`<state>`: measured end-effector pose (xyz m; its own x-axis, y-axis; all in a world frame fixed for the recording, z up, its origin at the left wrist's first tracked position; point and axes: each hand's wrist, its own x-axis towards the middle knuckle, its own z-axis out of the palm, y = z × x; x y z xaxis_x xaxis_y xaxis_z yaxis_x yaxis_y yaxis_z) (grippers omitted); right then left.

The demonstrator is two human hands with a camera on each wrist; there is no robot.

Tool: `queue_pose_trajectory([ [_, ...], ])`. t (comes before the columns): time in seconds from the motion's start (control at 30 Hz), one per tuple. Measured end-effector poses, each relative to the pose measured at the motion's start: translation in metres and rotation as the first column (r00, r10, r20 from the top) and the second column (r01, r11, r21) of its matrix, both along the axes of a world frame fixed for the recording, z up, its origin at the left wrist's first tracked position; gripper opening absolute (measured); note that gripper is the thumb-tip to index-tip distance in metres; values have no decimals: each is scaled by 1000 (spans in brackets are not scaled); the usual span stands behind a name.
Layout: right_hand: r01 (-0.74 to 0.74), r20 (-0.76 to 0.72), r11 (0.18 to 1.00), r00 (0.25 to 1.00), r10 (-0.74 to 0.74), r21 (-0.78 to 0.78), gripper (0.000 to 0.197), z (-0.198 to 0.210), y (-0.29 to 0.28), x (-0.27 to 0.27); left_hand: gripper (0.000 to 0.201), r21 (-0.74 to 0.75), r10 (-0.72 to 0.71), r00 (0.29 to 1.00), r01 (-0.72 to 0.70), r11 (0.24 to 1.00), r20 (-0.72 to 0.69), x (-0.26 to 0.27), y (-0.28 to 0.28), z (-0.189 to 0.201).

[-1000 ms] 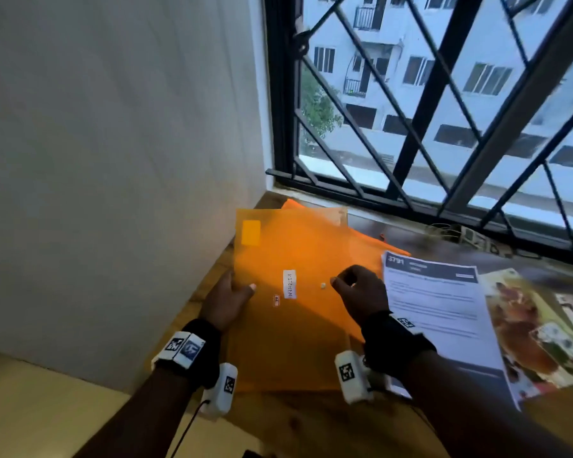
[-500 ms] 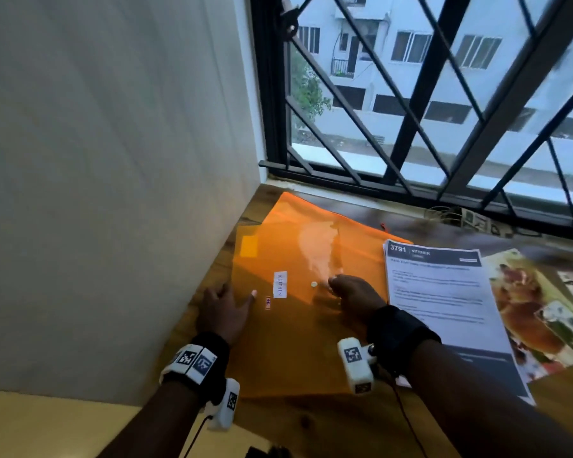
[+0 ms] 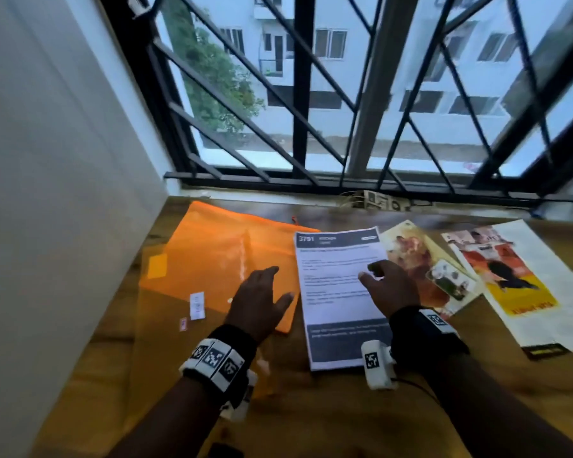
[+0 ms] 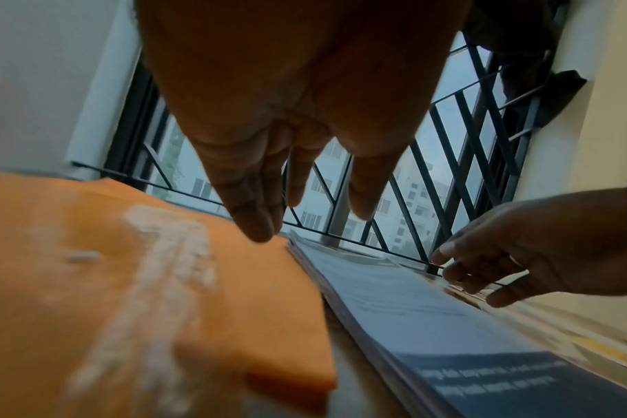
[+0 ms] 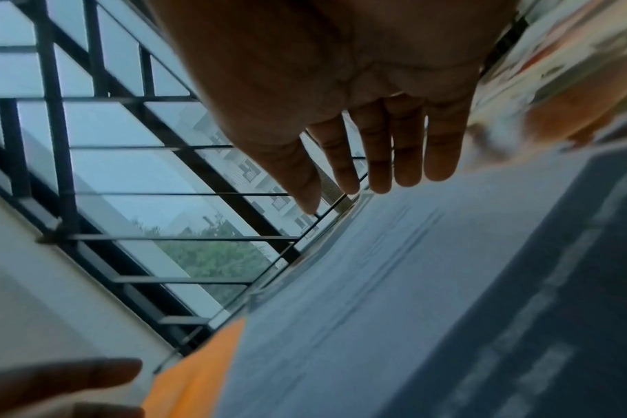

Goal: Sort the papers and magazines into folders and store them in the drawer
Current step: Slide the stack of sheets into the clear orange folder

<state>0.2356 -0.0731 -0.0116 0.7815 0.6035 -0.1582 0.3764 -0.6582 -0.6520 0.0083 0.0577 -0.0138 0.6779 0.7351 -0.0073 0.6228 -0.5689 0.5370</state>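
An orange plastic folder (image 3: 209,259) (image 4: 90,282) (image 5: 194,367) lies flat at the left of the wooden desk (image 3: 344,418), over a second translucent orange folder (image 3: 159,345). My left hand (image 3: 262,299) (image 4: 287,175) hovers above its right edge, fingers straight, holding nothing. To the right lies a white printed paper (image 3: 338,292) (image 4: 430,311) (image 5: 412,282) with a dark header and footer. My right hand (image 3: 387,282) (image 5: 369,158) (image 4: 519,249) hovers over its right part, fingers relaxed, empty. A food magazine (image 3: 424,266) and a red and yellow magazine (image 3: 510,276) lie further right.
A white wall (image 3: 47,193) bounds the desk on the left. A window with black bars (image 3: 311,127) runs along the back edge, with small items (image 3: 377,201) on its sill. Bare wood shows at the desk's front.
Both hands have let go of the orange folder and moved right: the left from its left edge to its right edge, the right onto the white paper. The head view has swung right.
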Motion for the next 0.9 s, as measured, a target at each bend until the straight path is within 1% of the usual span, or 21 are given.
queue_pose_trajectory([
  [0.03, 3, 40, 999, 999, -1, -53, 42, -2, -4, 9, 69, -71, 12, 999, -15, 997, -36, 14, 0, -3],
  [0.1, -54, 105, 979, 992, 76, -195, 62, -8, -8, 17, 77, -153, 4, 995, -19, 988, -103, 33, 6, -7],
  [0.17, -115, 122, 943, 979, 161, -314, 77, -13, -11, 25, 79, -153, -33, 986, 8, 988, -162, 55, 11, -8],
  [0.23, -179, 106, 897, 965, 241, -404, 80, -16, -13, 28, 78, -140, -37, 976, 7, 990, -213, 67, 16, -9],
  [0.27, -211, 100, 875, 955, 280, -435, 79, -17, -15, 29, 78, -164, -29, 977, -7, 986, -212, 72, 19, -10],
  [0.33, -251, 101, 851, 938, 332, -462, 76, -22, -18, 33, 80, -269, 13, 990, -51, 962, -143, 82, 24, -14],
  [0.37, -258, 114, 847, 931, 347, -464, 77, -23, -20, 32, 82, -343, 66, 993, -95, 935, -94, 85, 26, -14],
  [0.4, -266, 127, 846, 924, 360, -463, 77, -26, -21, 32, 85, -427, 141, 989, -148, 892, -50, 89, 28, -14],
  [0.47, -265, 155, 847, 916, 371, -461, 78, -32, -23, 33, 89, -567, 298, 955, -249, 785, -7, 96, 31, -13],
  [0.5, -267, 165, 850, 912, 375, -455, 78, -34, -23, 34, 88, -607, 358, 934, -287, 741, -5, 98, 33, -14],
  [0.57, -274, 166, 858, 912, 375, -435, 79, -37, -25, 34, 83, -656, 434, 901, -329, 680, -2, 102, 33, -17],
  [0.63, -273, 161, 865, 916, 367, -421, 80, -39, -26, 35, 72, -698, 451, 892, -305, 648, 29, 105, 28, -20],
  [0.7, -275, 169, 870, 914, 369, -409, 80, -39, -26, 34, 52, -711, 433, 896, -245, 659, 93, 105, 22, -21],
  [0.73, -277, 174, 874, 913, 369, -399, 79, -39, -26, 34, 46, -697, 407, 903, -206, 687, 135, 103, 18, -22],
  [0.8, -278, 181, 881, 913, 367, -383, 79, -38, -27, 34, 46, -645, 310, 929, -112, 756, 202, 104, 5, -21],
  [0.87, -275, 182, 881, 913, 364, -385, 79, -38, -28, 35, 52, -544, 143, 961, 10, 839, 237, 106, -13, -17],
  [0.9, -273, 176, 879, 915, 362, -390, 79, -37, -29, 35, 59, -466, 37, 971, 79, 881, 235, 108, -22, -17],
])
